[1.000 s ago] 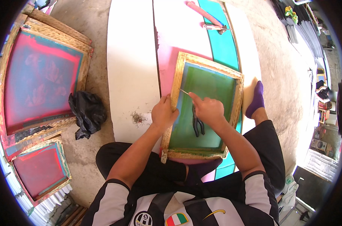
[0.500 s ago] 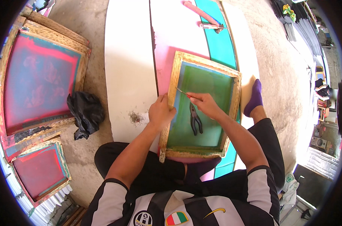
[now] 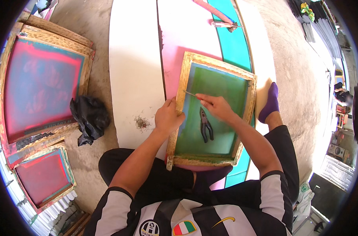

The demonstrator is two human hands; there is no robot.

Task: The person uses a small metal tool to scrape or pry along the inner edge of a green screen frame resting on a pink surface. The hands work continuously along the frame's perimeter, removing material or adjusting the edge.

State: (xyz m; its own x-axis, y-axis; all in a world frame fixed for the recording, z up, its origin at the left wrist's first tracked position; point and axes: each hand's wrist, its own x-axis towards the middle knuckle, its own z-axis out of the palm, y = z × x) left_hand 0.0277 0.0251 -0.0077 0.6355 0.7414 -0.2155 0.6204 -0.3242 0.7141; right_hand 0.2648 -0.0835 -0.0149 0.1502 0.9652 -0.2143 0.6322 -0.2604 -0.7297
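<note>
A wooden screen-printing frame with green mesh lies in front of me, slightly turned. My left hand is closed round its left rail, thumb on the wood. In my right hand is a thin screwdriver, its handle mostly hidden by the fingers. The metal tip points left and meets the left rail above my left hand. Pliers with dark handles rest on the mesh, just below my right hand.
Small metal bits, apparently staples, lie heaped on the white board to the left. A hammer and a cutter-like tool lie at the far end. Red-stained screen frames and a black plastic bag are at left.
The screwdriver's tip stays at the left rail, while my right hand has shifted slightly and covers more of the handle. The frame's far right corner has moved slightly right. My left hand keeps its place.
</note>
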